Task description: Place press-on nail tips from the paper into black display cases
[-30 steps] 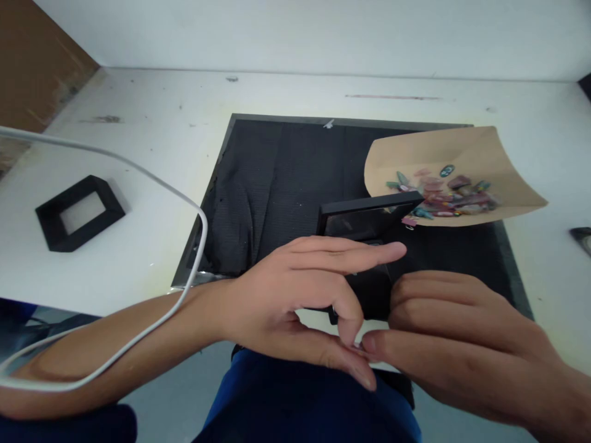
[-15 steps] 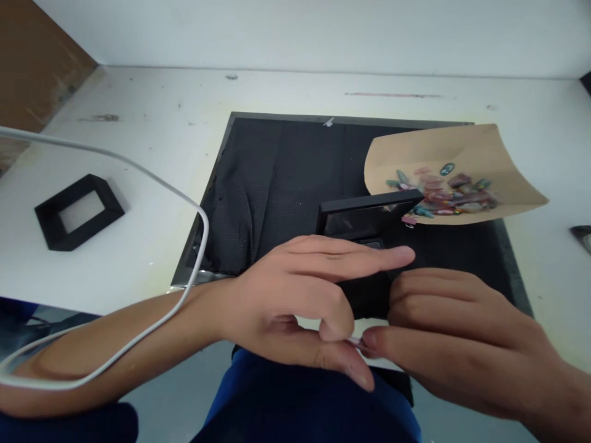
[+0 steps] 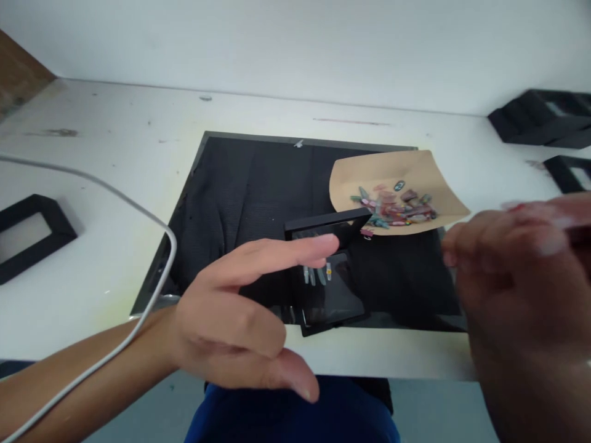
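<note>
Hovering just left of centre: the left hand [image 3: 235, 317], one finger stretched out to the right, thumb standing clear of a bent finger, nothing visible between them. Right hand [image 3: 517, 264] at the right edge, fingers curled in, badly blurred; from where I stand I cannot tell whether it pinches anything.

Nearest the left hand, lower centre: a black case [image 3: 339, 294], lid raised, base at the near edge of a dark mat [image 3: 249, 191]. Whether a fingertip touches the lid is unclear. Case looks light and stiff; I would take it by the rigid outer rim, keeping off the clear-looking panel, which may flex or smudge. Small slender pieces [image 3: 312, 278] lie side by side in it. Probably light, hard, slippery and easily chipped: best lifted gently by the long edges.

Beyond, right of centre: a curling tan sheet [image 3: 429, 169], seemingly soft paper, apt to slide if bumped, bearing coloured pieces [image 3: 392, 212]. Farther out: black frame [image 3: 60, 227] far left, black stack [image 3: 535, 120] upper right.
</note>
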Demonstrator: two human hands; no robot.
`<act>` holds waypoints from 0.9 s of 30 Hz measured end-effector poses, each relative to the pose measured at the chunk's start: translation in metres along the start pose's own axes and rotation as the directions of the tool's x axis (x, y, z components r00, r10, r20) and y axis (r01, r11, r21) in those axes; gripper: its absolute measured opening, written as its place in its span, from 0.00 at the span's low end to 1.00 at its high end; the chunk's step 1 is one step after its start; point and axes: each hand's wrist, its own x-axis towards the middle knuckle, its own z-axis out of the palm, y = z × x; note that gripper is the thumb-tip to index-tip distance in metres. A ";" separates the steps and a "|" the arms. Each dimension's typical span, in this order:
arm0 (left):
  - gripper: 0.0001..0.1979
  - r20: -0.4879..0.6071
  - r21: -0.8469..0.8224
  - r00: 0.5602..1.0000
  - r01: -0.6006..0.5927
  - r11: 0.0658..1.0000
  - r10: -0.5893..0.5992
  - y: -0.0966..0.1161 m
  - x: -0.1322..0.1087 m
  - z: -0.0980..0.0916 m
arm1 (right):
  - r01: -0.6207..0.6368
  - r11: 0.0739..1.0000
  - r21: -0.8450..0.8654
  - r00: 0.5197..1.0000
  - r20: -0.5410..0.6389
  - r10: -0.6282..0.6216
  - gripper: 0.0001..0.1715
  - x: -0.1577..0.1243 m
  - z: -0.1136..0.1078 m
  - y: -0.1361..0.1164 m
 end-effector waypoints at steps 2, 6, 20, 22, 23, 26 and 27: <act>0.12 0.026 0.076 0.997 -0.080 0.994 0.078 -0.005 -0.004 -0.002 | -0.036 0.999 0.007 0.999 -0.016 0.036 0.08 0.001 0.000 0.006; 0.13 0.046 0.174 0.987 -0.159 0.972 0.153 -0.009 -0.004 -0.006 | -0.125 0.976 0.178 0.965 -0.206 0.161 0.10 0.007 -0.008 0.027; 0.14 0.060 0.215 0.998 -0.015 0.977 0.002 0.006 0.004 -0.011 | -0.157 0.640 0.752 0.735 -0.344 0.585 0.10 0.017 -0.013 0.051; 0.09 0.058 0.208 0.998 -0.046 0.977 0.035 0.008 0.008 -0.011 | -0.158 0.654 0.740 0.732 -0.357 0.581 0.09 0.018 -0.024 0.053; 0.09 0.076 0.201 0.996 -0.058 0.978 0.043 0.008 0.011 -0.011 | -0.163 0.664 0.730 0.735 -0.359 0.575 0.08 0.019 -0.030 0.054; 0.07 0.135 0.185 0.990 -0.053 0.981 0.028 0.011 0.021 -0.012 | -0.233 0.714 0.661 0.658 -0.433 0.616 0.06 0.021 -0.040 0.062; 0.08 0.161 0.185 0.987 -0.042 0.982 0.012 0.012 0.023 -0.012 | -0.266 0.756 0.598 0.617 -0.497 0.610 0.06 0.021 -0.041 0.064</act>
